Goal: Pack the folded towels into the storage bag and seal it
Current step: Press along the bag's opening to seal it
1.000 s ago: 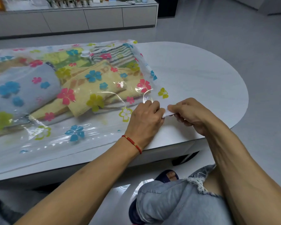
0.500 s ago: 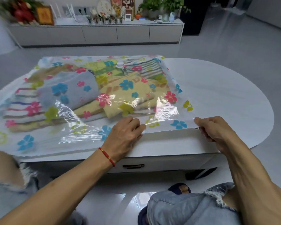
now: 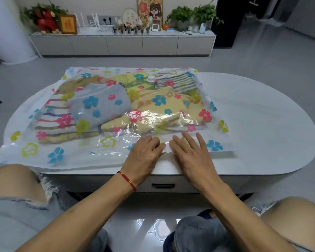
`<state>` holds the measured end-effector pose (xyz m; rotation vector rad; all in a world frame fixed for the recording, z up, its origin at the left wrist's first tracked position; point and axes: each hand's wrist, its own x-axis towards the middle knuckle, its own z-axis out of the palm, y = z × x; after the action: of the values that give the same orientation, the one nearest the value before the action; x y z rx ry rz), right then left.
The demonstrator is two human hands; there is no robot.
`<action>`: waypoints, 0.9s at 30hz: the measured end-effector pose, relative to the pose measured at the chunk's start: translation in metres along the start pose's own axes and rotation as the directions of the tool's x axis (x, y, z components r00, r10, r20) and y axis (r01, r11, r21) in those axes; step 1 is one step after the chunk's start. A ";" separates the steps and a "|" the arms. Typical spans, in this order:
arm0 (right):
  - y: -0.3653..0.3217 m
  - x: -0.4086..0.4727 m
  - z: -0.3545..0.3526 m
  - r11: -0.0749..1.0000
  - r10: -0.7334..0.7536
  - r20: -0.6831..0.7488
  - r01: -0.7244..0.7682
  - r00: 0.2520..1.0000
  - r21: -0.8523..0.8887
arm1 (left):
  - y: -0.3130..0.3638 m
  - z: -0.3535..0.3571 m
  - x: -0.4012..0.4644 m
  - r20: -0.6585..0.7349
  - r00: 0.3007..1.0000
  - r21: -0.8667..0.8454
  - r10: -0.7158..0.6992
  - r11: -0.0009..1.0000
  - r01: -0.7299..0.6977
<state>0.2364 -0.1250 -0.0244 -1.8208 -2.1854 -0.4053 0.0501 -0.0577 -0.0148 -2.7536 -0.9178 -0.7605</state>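
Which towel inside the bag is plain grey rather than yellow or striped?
The grey towel, left of centre in the storage bag, overlapping the pink-striped towel; the others are yellow or striped.

Bare forearms, no sleeves; red cord bracelet (image 3: 127, 180) on left wrist; frayed pale denim shorts (image 3: 16, 215); dark slippers (image 3: 204, 214).

Storage bag (image 3: 44, 157) flat on table (image 3: 262, 124), towels (image 3: 102, 106) inside, toward far side. My left hand (image 3: 144, 155) and right hand (image 3: 189, 153) side by side, flat on bag's near edge, in front of towels. Cabinet (image 3: 124, 45) behind table, well apart.
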 end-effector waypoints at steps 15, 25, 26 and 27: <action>0.003 -0.002 0.011 0.996 -0.002 -0.192 0.018 0.981 0.084 | -0.118 -0.076 -0.108 0.137 0.982 0.169 -0.129 0.980 0.105; -0.177 0.079 0.034 0.958 -0.046 0.135 0.005 0.990 0.288 | -0.122 -0.091 -0.110 0.173 0.980 0.116 -0.095 0.990 0.075; -0.179 0.076 0.034 0.951 -0.021 0.123 -0.018 0.992 0.309 | -0.130 -0.096 -0.112 0.196 0.977 0.123 -0.081 0.991 0.058; -0.180 0.073 0.034 0.950 -0.004 0.077 -0.020 0.997 0.312 | -0.140 -0.102 -0.116 0.225 0.971 0.137 -0.078 0.989 0.047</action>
<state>0.0459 -0.0760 -0.0363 -1.6939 -2.1441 0.0168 -0.1556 -0.0352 0.0110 -2.7465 -1.0606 -0.3770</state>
